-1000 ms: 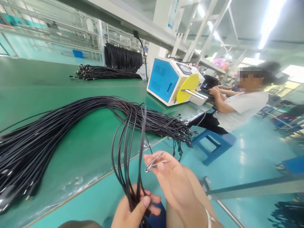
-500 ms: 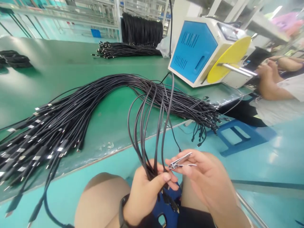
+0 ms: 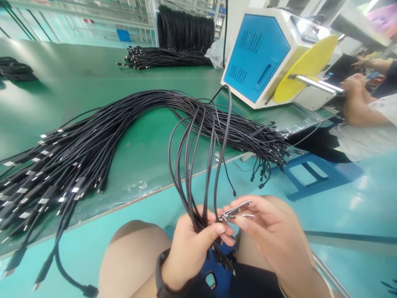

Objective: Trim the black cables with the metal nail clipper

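Green-topped workbench (image 3: 149, 136) runs across a bright factory floor, with pale steel racking behind it. Across the bench lies a large, loose fan of thin black cables (image 3: 77, 182), their silver-tipped connectors spread at the left and gathered at the right. Some ends hang over the bench edge, and 1 cable drops to a small black plug (image 3: 89, 291) near the person's bare thigh (image 3: 133, 260).

Off the bench, above the lap, the person's left hand (image 3: 194, 244) is closed firmly around a small bunch of black cables (image 3: 187, 174), which arc upward in loops. A black wristband (image 3: 163, 269) circles that wrist. The right hand (image 3: 263, 231) pinches a small silver clipper-like tool (image 3: 235, 212) between thumb and fingers, just beside the left fingers.

Only this small bunch is in the hands; the great bulk stays on the bench, along with a second black bundle (image 3: 164, 58) farther back (whether anything on the cables has been altered is too small to tell).

Beyond stands a blue-and-cream machine (image 3: 257, 54) with a yellow disc (image 3: 307, 68), and a seated co-worker's hands (image 3: 353, 87) are at the far right.
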The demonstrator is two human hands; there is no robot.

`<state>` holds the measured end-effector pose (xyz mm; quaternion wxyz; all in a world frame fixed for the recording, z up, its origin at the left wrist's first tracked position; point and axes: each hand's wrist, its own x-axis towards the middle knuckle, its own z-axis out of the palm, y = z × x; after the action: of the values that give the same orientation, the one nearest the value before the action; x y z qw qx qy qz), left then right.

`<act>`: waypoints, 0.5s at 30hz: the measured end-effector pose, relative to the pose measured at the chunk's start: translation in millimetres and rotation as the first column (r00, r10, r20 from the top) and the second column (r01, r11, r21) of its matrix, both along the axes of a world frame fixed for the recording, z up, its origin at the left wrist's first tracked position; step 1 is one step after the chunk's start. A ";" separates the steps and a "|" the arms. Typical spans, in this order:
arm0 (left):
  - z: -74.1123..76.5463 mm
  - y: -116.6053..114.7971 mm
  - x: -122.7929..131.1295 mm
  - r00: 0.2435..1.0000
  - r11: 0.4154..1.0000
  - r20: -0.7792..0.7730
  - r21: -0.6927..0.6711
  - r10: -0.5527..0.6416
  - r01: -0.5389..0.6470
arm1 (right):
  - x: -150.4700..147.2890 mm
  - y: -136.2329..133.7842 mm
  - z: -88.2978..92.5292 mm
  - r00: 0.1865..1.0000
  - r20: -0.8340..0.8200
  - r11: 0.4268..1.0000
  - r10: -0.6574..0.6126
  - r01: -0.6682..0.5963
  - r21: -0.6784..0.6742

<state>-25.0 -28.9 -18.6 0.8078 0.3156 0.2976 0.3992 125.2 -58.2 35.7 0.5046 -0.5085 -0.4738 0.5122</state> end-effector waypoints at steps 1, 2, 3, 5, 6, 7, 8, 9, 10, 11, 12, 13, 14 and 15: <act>0.1 -0.3 0.2 1.000 1.000 -0.001 -0.002 -0.002 0.002 | -0.3 0.6 0.2 1.000 -0.005 1.000 -0.003 0.003 -0.009; 0.2 -0.6 0.7 1.000 1.000 -0.002 -0.005 -0.003 0.003 | -0.7 1.3 0.5 1.000 -0.015 1.000 -0.007 0.007 -0.022; 0.4 -0.7 1.3 1.000 1.000 0.000 -0.008 -0.001 0.001 | -1.2 2.1 0.7 0.999 -0.033 0.999 -0.015 0.014 -0.038; 0.9 -0.8 2.8 1.000 1.000 0.009 -0.018 0.003 -0.003 | -2.3 3.9 0.5 0.995 -0.096 0.997 -0.037 0.030 -0.077; 1.1 -0.6 3.4 1.000 1.000 0.015 -0.024 0.003 -0.002 | -2.8 4.7 -0.2 0.989 -0.141 0.996 -0.043 0.031 -0.089; 1.3 -0.3 3.9 1.000 1.000 0.023 -0.029 0.001 0.000 | -3.0 5.3 -1.3 0.980 -0.193 0.995 -0.045 0.026 -0.097; 1.5 0.2 4.3 0.999 0.999 0.034 -0.033 -0.006 0.007 | -3.0 5.6 -2.6 0.968 -0.248 0.995 -0.039 0.015 -0.099; 1.5 0.7 4.4 0.999 0.999 0.047 -0.035 -0.019 0.020 | -2.7 5.5 -4.2 0.954 -0.298 0.995 -0.030 0.000 -0.100; 1.5 1.3 4.3 0.997 0.999 0.061 -0.033 -0.039 0.041 | -2.2 5.2 -5.8 0.940 -0.341 0.995 -0.011 -0.024 -0.097; 1.5 1.9 4.0 0.995 0.997 0.075 -0.030 -0.062 0.064 | -1.5 4.4 -7.2 0.928 -0.372 0.995 0.010 -0.048 -0.092; 1.6 2.5 3.7 0.993 0.996 0.085 -0.028 -0.084 0.086 | -1.0 3.4 -8.2 0.923 -0.384 0.994 0.037 -0.074 -0.084; 1.8 3.1 3.2 0.991 0.994 0.085 -0.022 -0.103 0.105 | -0.6 2.2 -8.8 0.925 -0.374 0.992 0.065 -0.100 -0.074; 2.2 3.5 2.7 0.991 0.993 0.074 -0.015 -0.114 0.115 | -0.5 1.0 -9.2 0.933 -0.347 0.991 0.090 -0.119 -0.063; 2.7 3.8 2.2 0.991 0.993 0.059 -0.005 -0.121 0.122 | -0.9 -0.2 -9.4 0.943 -0.313 0.989 0.109 -0.133 -0.057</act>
<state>-22.7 -25.1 -15.9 0.8402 0.3179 0.2557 0.3572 124.3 -58.4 26.3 0.5202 -0.4110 -0.3990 0.6334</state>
